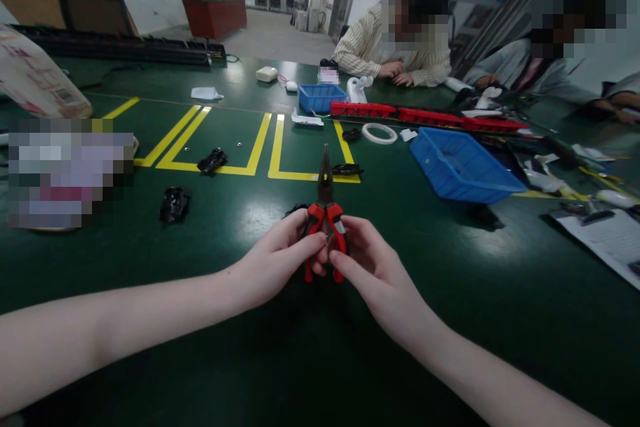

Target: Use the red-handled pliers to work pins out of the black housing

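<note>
Both my hands hold a pair of needle-nose pliers with red and black handles, its narrow jaws pointing away from me. My left hand grips the left handle, thumb laid across toward the middle. Around the right handle are the fingers of my right hand. The jaws look closed or nearly so. Just behind my left fingers a dark part lies partly hidden. Past the jaws on the right rests a flat black part. Two more crumpled-looking black parts, one nearer and one farther, lie to the left.
Yellow tape marks boxes on the green table. A large blue bin stands right, a smaller blue bin farther back. Beyond a red strip sit co-workers, one in a striped shirt. A clipboard lies at right.
</note>
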`<state>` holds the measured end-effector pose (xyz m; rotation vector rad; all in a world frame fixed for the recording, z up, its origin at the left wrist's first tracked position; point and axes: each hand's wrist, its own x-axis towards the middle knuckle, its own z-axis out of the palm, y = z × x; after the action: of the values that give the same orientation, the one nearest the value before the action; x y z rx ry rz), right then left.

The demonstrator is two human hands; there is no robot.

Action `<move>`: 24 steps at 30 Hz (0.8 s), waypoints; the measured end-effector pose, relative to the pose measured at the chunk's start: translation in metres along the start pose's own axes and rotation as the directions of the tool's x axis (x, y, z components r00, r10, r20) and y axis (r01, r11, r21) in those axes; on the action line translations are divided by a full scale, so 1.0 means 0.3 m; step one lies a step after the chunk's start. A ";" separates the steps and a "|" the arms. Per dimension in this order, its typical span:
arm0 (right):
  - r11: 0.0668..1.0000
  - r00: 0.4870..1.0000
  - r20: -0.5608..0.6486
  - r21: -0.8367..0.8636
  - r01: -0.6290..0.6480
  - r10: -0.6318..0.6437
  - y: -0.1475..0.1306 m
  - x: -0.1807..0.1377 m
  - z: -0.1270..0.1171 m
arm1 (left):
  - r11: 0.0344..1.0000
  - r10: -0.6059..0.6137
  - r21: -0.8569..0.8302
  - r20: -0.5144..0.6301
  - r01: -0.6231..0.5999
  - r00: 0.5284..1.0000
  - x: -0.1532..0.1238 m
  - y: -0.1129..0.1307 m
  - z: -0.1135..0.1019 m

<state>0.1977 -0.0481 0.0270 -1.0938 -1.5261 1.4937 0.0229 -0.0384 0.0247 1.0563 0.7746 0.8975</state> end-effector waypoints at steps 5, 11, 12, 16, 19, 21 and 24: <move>0.997 0.999 0.038 -0.077 0.010 -0.007 -0.003 -0.029 0.019 | 0.998 0.054 0.030 0.034 -0.055 0.998 0.002 0.008 -0.014; 0.963 0.986 -0.023 -0.216 0.159 -0.168 0.001 -0.045 0.024 | 0.981 0.108 0.151 0.068 -0.117 0.992 -0.003 0.012 -0.024; 0.952 0.982 -0.028 -0.253 0.176 -0.189 0.003 -0.046 0.022 | 0.980 0.117 0.154 0.057 -0.125 0.992 -0.002 0.006 -0.026; 0.898 0.968 0.006 -0.373 0.234 -0.250 0.012 -0.045 0.009 | 0.991 0.102 0.081 0.089 -0.110 0.991 0.005 -0.027 -0.037; 0.845 0.950 -0.002 -0.457 0.277 -0.313 0.023 -0.030 -0.014 | 0.993 0.113 0.023 0.086 -0.115 0.990 0.004 -0.026 -0.035; 0.793 0.931 -0.027 -0.533 0.295 -0.364 0.029 -0.011 -0.035 | 0.993 0.118 -0.007 0.111 -0.118 0.987 0.001 -0.013 -0.028; 0.695 0.892 -0.036 -0.641 0.325 -0.450 0.032 0.016 -0.067 | 0.990 0.141 -0.058 0.223 -0.132 0.965 -0.008 0.007 -0.015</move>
<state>0.2154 -0.0364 0.0185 -1.1228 -2.0203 0.5623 0.0175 -0.0384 0.0255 1.1621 0.4953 0.8876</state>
